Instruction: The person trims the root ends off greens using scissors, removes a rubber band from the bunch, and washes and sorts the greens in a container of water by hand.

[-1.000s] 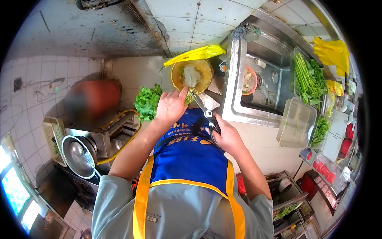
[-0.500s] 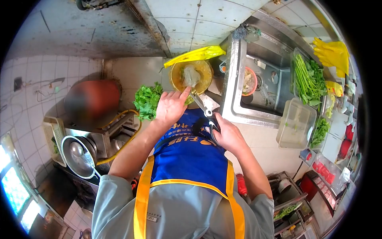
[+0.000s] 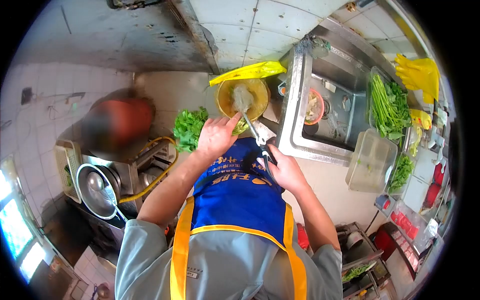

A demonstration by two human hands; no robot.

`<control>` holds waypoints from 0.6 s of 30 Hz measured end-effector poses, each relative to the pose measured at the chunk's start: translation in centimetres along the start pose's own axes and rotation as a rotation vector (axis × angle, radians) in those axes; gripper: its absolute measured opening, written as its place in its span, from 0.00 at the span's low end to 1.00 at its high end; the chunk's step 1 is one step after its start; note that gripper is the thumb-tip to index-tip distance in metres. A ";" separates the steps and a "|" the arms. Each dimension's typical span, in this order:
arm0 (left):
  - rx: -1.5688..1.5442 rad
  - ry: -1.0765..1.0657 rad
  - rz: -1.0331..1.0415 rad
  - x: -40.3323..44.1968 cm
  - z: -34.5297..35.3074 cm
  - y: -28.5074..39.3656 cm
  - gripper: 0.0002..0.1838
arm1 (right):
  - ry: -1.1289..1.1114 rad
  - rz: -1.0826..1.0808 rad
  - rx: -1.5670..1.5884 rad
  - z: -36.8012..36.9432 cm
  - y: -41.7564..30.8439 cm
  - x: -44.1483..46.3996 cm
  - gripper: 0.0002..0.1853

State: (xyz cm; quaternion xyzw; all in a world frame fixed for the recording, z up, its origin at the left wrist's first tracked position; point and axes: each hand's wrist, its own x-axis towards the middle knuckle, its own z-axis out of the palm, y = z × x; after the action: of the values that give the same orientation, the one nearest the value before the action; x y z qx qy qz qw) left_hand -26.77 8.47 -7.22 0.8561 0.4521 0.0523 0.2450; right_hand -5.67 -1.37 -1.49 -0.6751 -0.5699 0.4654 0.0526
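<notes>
My left hand [image 3: 218, 135] is closed around a bunch of leafy greens [image 3: 190, 129]. Leaves stick out on its left side and pale stems on its right. In my right hand [image 3: 286, 169] is a pair of kitchen scissors [image 3: 256, 134] with dark handles. Their blades are together, tips beside the fingers of my left hand at the stem end. Just beyond both hands stands a yellowish bin [image 3: 259, 95] with a whitish, translucent clump [image 3: 242, 97] inside. A bright yellow plastic bag [image 3: 250, 73] hangs over its far rim.
To the right is a steel sink [image 3: 299, 100] with a red-rimmed basket [image 3: 320, 107] of scraps. Long-stemmed greens [image 3: 385, 107] fill a tub beside it, near a clear plastic container [image 3: 371, 160]. At left are a steel pan [image 3: 90, 202] and a red container [image 3: 125, 122].
The scissors have gone from spread blades to closed, and the handles have come together in my right hand. My left hand and the greens have shifted slightly right in view.
</notes>
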 end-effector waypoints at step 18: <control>-1.112 0.728 -0.626 -11.2 2.2 7.1 0.26 | -0.176 -0.318 0.877 3.7 4.3 4.4 0.25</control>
State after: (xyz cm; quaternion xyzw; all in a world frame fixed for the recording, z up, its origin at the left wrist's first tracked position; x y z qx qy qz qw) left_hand -27.35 -4.65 -4.31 0.3648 0.6349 0.4823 0.4809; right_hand -5.48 -0.93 -8.64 -0.4513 -0.4182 0.7039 0.3548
